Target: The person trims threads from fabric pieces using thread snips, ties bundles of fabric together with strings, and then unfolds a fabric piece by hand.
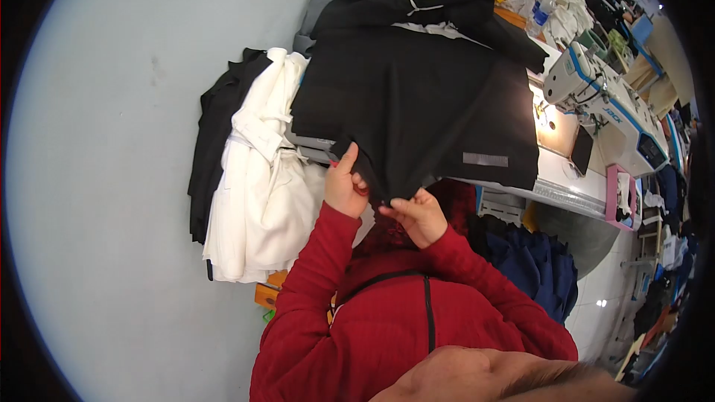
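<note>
While the cloth [410,104] lies left of the machine [612,108], our left hand [345,184] and right hand [418,217] pinch its edge; probably soft and light, we judge, it suits edge grips.

White cloth [257,193]; navy cloth [532,264]; sewing machine [614,113], pink box [611,197] near it; bottle [539,18].

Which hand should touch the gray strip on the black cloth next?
Probably the right hand: it's nearer the gray strip, which lies toward that side of the black cloth. The left hand is farther away, holding the cloth's edge. The right seems to pinch cloth too, so it'd release first.
</note>
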A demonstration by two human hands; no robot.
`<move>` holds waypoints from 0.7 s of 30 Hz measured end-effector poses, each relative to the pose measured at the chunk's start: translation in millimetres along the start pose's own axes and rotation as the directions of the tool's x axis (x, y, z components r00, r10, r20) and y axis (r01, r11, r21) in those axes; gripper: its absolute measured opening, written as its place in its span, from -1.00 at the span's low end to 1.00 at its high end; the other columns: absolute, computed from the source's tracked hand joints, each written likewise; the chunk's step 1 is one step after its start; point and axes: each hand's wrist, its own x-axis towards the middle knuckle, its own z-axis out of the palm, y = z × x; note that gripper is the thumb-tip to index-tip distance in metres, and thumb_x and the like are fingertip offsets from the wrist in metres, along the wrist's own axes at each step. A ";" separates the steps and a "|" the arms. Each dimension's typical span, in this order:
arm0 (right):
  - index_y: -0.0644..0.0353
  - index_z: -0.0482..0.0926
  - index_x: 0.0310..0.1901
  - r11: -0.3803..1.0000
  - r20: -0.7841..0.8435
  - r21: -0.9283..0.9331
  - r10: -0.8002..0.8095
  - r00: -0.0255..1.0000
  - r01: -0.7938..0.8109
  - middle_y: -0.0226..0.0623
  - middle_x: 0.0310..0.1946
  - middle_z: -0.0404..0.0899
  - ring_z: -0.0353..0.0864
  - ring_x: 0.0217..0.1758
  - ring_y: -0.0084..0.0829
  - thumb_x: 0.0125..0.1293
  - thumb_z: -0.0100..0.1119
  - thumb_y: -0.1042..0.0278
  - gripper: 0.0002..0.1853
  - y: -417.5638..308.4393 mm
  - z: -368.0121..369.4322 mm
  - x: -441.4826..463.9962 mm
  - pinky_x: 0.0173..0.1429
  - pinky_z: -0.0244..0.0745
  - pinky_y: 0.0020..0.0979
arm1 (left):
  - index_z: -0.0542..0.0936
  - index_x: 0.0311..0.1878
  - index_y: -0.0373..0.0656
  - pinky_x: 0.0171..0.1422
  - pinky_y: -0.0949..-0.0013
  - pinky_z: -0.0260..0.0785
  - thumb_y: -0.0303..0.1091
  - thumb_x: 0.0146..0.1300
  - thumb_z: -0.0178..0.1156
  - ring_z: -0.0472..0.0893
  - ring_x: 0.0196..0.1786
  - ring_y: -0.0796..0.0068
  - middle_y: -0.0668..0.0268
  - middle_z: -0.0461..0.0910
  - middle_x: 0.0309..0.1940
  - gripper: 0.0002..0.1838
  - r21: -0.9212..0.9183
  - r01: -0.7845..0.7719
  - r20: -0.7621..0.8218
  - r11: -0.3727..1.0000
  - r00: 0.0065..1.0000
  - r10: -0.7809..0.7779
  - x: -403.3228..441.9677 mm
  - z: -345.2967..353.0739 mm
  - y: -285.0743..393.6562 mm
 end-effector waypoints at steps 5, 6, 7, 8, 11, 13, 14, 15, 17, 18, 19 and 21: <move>0.35 0.42 0.07 0.918 0.129 -0.363 0.217 0.968 -0.157 -0.08 -0.11 0.58 0.60 -0.07 -0.33 0.28 0.06 0.52 -0.67 -14.5 -17.9 -18.2 0.03 0.49 -0.42 | 0.48 -0.03 -0.17 -0.42 0.57 0.39 -0.27 0.32 0.07 0.52 -0.27 0.50 0.32 0.53 -0.16 -0.76 0.494 -0.691 0.194 0.528 0.680 0.707 -91.3 30.0 93.7; 0.37 0.43 0.05 0.897 0.109 -0.415 0.216 0.970 -0.153 -0.07 -0.15 0.59 0.62 -0.10 -0.31 0.27 0.03 0.53 -0.70 -18.8 -19.3 -21.3 0.03 0.49 -0.40 | 0.45 0.03 -0.19 -0.38 0.56 0.44 -0.26 0.33 0.04 0.54 -0.17 0.46 0.26 0.53 -0.07 -0.72 0.365 -0.770 0.143 0.524 0.602 0.786 -114.9 36.5 117.2; 0.37 0.42 0.05 0.894 0.094 -0.419 0.217 0.972 -0.159 -0.07 -0.16 0.59 0.62 -0.10 -0.31 0.28 0.03 0.52 -0.69 -18.1 -27.3 -22.3 0.03 0.49 -0.40 | 0.43 0.08 -0.22 -0.34 0.55 0.49 -0.25 0.35 0.01 0.55 -0.07 0.42 0.21 0.52 0.02 -0.67 0.242 -0.841 0.090 0.485 0.517 0.852 -138.4 43.0 140.8; 0.37 0.42 0.05 0.892 0.079 -0.422 0.216 0.973 -0.164 -0.07 -0.16 0.59 0.62 -0.10 -0.31 0.28 0.03 0.51 -0.69 -15.1 -37.5 -23.0 0.03 0.49 -0.40 | 0.44 0.06 -0.24 -0.57 0.65 0.39 -0.19 0.37 -0.01 0.59 -0.35 0.48 0.15 0.55 -0.06 -0.65 0.202 -0.891 0.168 0.406 0.440 0.882 -165.2 42.3 170.8; 0.34 0.43 0.04 0.881 -0.001 -0.435 0.205 0.979 -0.185 -0.12 -0.17 0.59 0.62 -0.13 -0.34 0.30 0.04 0.45 -0.70 -17.1 -51.4 -25.9 0.01 0.49 -0.41 | 0.42 0.05 -0.30 -0.70 0.72 0.08 -0.14 0.42 -0.12 0.32 -0.71 0.62 0.05 0.57 -0.22 -0.60 0.408 -0.913 0.390 -0.006 0.168 0.905 -252.0 37.3 251.5; 0.33 0.44 0.04 0.892 -0.042 -0.408 0.193 0.980 -0.193 -0.15 -0.18 0.60 0.61 -0.14 -0.39 0.30 0.06 0.41 -0.69 -14.0 -64.6 -27.0 -0.01 0.48 -0.44 | 0.38 0.08 -0.38 -0.31 0.61 0.36 -0.19 0.42 -0.12 0.48 -0.38 0.58 -0.01 0.55 -0.15 -0.60 0.453 -0.879 0.543 -0.147 0.142 0.828 -297.2 52.1 293.8; 0.31 0.45 0.04 0.901 -0.047 -0.393 0.183 0.982 -0.187 -0.16 -0.19 0.60 0.61 -0.16 -0.40 0.29 0.06 0.40 -0.69 -12.0 -69.2 -27.0 -0.01 0.48 -0.43 | 0.44 0.02 -0.35 -0.07 0.51 0.40 -0.20 0.43 -0.16 0.55 -0.31 0.46 0.07 0.58 -0.19 -0.62 0.538 -0.828 0.346 -0.157 0.048 0.937 -302.9 75.0 296.5; 0.31 0.45 0.04 0.903 -0.052 -0.387 0.180 0.982 -0.186 -0.15 -0.20 0.60 0.61 -0.16 -0.40 0.29 0.05 0.41 -0.70 -10.6 -71.1 -27.0 -0.01 0.48 -0.43 | 0.42 0.05 -0.40 0.10 0.40 0.42 -0.26 0.42 -0.11 0.58 -0.10 0.31 0.02 0.56 -0.12 -0.63 0.591 -0.765 0.347 -0.257 -0.047 0.937 -298.0 100.7 297.0; 0.31 0.45 0.04 0.904 -0.061 -0.385 0.174 0.983 -0.183 -0.15 -0.20 0.60 0.61 -0.16 -0.40 0.30 0.05 0.42 -0.70 -8.6 -72.3 -26.1 -0.01 0.48 -0.43 | 0.40 0.05 -0.46 0.17 0.36 0.40 -0.29 0.40 -0.07 0.56 0.00 0.27 0.00 0.55 -0.09 -0.64 0.646 -0.713 0.446 -0.274 0.061 0.893 -289.1 113.1 326.6; 0.30 0.46 0.03 0.902 -0.051 -0.390 0.178 0.983 -0.184 -0.16 -0.20 0.60 0.61 -0.15 -0.40 0.30 0.06 0.40 -0.70 -8.6 -70.6 -26.3 0.00 0.48 -0.43 | 0.42 0.04 -0.43 0.15 0.39 0.38 -0.27 0.38 -0.03 0.55 0.01 0.30 0.02 0.55 -0.08 -0.63 0.680 -0.652 0.516 -0.336 0.100 0.851 -276.5 115.0 341.7; 0.30 0.46 0.03 0.898 -0.052 -0.398 0.182 0.982 -0.188 -0.17 -0.20 0.59 0.61 -0.16 -0.40 0.30 0.06 0.39 -0.70 -8.1 -68.0 -27.1 0.00 0.48 -0.43 | 0.43 0.04 -0.41 0.14 0.42 0.37 -0.24 0.36 0.02 0.54 0.02 0.33 0.03 0.54 -0.06 -0.62 0.702 -0.589 0.579 -0.400 0.145 0.802 -258.0 115.7 355.2; 0.30 0.46 0.02 0.889 -0.056 -0.415 0.185 0.981 -0.191 -0.17 -0.20 0.59 0.61 -0.16 -0.41 0.30 0.07 0.37 -0.70 -6.8 -62.7 -30.0 -0.01 0.49 -0.44 | 0.46 0.03 -0.37 0.13 0.42 0.33 -0.20 0.31 0.08 0.54 0.02 0.35 0.06 0.55 -0.05 -0.60 0.837 -0.400 0.488 -0.373 0.237 0.840 -208.8 118.5 377.2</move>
